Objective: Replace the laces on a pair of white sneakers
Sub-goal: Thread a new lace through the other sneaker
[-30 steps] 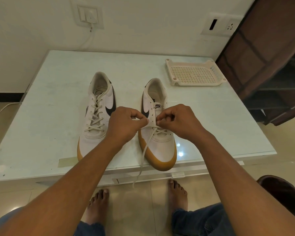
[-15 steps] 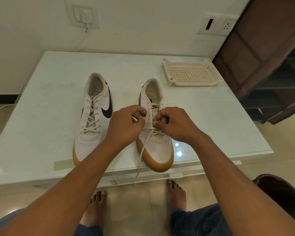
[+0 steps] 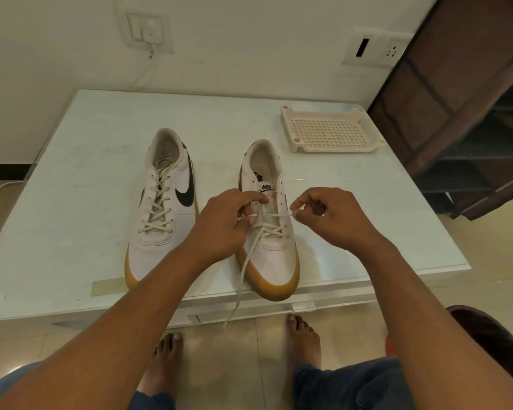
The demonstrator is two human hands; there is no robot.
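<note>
A: Where's the work?

B: Head view: the half-laced sneaker [image 3: 271,232] sits at the table [image 3: 71,202] front edge, right of the laced sneaker [image 3: 163,202]. Right hand [image 3: 332,220] pinches the lace [image 3: 276,215] tip; left hand [image 3: 222,229] pinches the other strand.

A: Advice?

B: Draw it snug, flat, ends even.

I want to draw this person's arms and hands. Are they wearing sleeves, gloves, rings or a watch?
No sleeves show: both forearms are bare right to the picture's edge. The left hand and right hand have no gloves, and I can see no rings or watch. The fingernails look short and plain. Below are blue jeans and bare feet.
</note>
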